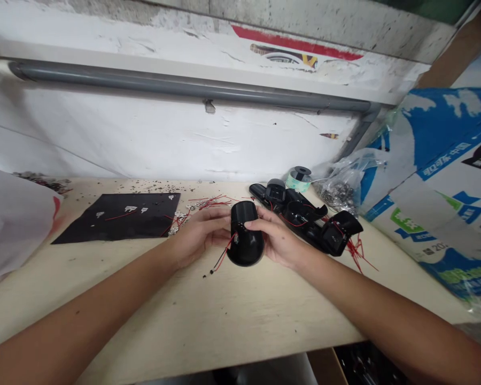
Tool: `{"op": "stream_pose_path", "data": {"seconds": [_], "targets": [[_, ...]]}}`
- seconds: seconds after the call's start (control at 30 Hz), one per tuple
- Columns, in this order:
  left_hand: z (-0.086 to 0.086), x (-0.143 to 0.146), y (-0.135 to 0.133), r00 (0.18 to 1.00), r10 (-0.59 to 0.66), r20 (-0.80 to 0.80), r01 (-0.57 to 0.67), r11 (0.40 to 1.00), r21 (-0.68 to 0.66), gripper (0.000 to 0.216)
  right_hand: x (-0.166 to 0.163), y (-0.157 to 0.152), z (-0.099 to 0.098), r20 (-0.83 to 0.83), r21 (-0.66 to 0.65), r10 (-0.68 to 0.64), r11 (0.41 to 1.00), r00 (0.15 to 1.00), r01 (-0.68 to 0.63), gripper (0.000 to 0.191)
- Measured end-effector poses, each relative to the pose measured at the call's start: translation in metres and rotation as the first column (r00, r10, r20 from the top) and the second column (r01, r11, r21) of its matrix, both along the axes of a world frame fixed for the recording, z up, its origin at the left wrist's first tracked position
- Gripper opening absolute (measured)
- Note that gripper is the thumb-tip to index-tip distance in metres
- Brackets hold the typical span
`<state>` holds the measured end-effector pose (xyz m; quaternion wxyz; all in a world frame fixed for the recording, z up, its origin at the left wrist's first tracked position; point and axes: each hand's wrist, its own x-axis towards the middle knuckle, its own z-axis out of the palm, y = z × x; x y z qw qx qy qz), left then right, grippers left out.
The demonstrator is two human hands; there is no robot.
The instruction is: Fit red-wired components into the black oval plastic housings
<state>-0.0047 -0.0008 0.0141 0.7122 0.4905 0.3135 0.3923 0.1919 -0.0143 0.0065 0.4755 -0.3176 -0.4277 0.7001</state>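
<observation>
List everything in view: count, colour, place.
Held housing: one, black, in both hands
Leads: some, red-black, on it
Sheet: one, black, left
Metal pieces: several, silver, on/near sheet
Loose wires: many, red, scattered
Other housings: several, black, right
Spool: one, black-green, back right
Bag: one, clear, beside spool
Carton: one, blue-white, far right
Wrapping: one, white, left
Pipe: one, grey, back
Table: one, pale, beneath
Box: one, brown, below table
Left hand, right hand: two, on housing

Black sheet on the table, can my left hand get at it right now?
Probably yes, if it lets go: the left hand is helping hold the black casing, but the black sheet lies nearby, with only low, loose bits between.
</observation>
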Motion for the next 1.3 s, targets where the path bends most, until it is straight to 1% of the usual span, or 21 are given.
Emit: {"op": "stream_pose_path", "data": {"seconds": [0.07,0.1,0.13,0.17,0.2,0.3,0.37,0.43,0.5,0.6,0.77,0.83,0.97,1.13,1.2,1.3], "targets": [[0.002,-0.001,0.000,0.985,0.158,-0.070,-0.147,0.979,0.140,0.027,0.001,0.001,-0.001,0.014,0.012,0.007,1.000,1.000,-0.008,0.033],[0.003,-0.001,-0.001,0.963,0.240,-0.121,-0.206,0.949,0.238,0.025,0.001,0.001,-0.001,0.030,0.015,-0.002,1.000,1.000,0.002,0.032],[0.003,-0.002,-0.001,0.936,0.307,-0.171,-0.235,0.908,0.347,0.024,0.001,0.001,-0.001,0.050,0.017,-0.021,1.000,0.999,0.020,0.032],[0.003,-0.003,-0.002,0.912,0.350,-0.213,-0.226,0.863,0.451,0.023,0.000,0.001,-0.002,0.073,0.021,-0.050,0.999,0.996,0.049,0.032],[0.003,-0.004,-0.003,0.898,0.367,-0.245,-0.188,0.821,0.539,0.024,-0.002,0.000,-0.002,0.098,0.029,-0.084,0.996,0.992,0.082,0.033],[0.002,-0.003,-0.007,0.884,0.355,-0.305,-0.037,0.701,0.712,0.024,-0.006,-0.002,-0.004,0.161,0.087,-0.146,0.987,0.976,0.133,0.035],[0.003,0.000,-0.009,0.860,0.378,-0.344,0.037,0.626,0.779,0.018,-0.009,-0.004,-0.006,0.180,0.141,-0.155,0.981,0.971,0.131,0.036],[0.004,0.002,-0.010,0.827,0.415,-0.378,0.086,0.572,0.816,0.012,-0.010,-0.005,-0.007,0.195,0.180,-0.155,0.976,0.969,0.121,0.038],[0.006,0.003,-0.011,0.812,0.432,-0.391,0.113,0.542,0.833,0.011,-0.010,-0.005,-0.007,0.211,0.192,-0.149,0.975,0.966,0.109,0.038],[0.007,0.003,-0.011,0.812,0.432,-0.393,0.146,0.502,0.852,0.011,-0.011,-0.006,-0.006,0.227,0.197,-0.143,0.976,0.963,0.098,0.037],[0.003,0.000,-0.008,0.797,0.423,-0.432,0.242,0.431,0.869,0.021,-0.011,-0.006,-0.006,0.226,0.198,-0.130,0.976,0.965,0.085,0.036],[0.003,0.000,-0.007,0.788,0.424,-0.447,0.267,0.419,0.868,0.024,-0.011,-0.006,-0.007,0.231,0.193,-0.124,0.978,0.965,0.079,0.036],[0.005,0.001,-0.008,0.776,0.418,-0.473,0.291,0.429,0.856,0.027,-0.010,-0.005,-0.008,0.235,0.188,-0.104,0.980,0.966,0.060,0.034],[0.007,0.001,-0.009,0.767,0.393,-0.507,0.333,0.432,0.838,0.028,-0.008,-0.004,-0.010,0.247,0.131,-0.059,0.991,0.967,0.027,0.032],[0.006,0.002,-0.009,0.770,0.381,-0.511,0.327,0.452,0.830,0.028,-0.007,-0.003,-0.011,0.249,0.119,-0.055,0.993,0.967,0.026,0.032],[0.003,0.002,-0.008,0.787,0.367,-0.495,0.261,0.529,0.807,0.022,-0.007,-0.002,-0.012,0.240,0.096,-0.058,0.995,0.969,0.036,0.033]]}}
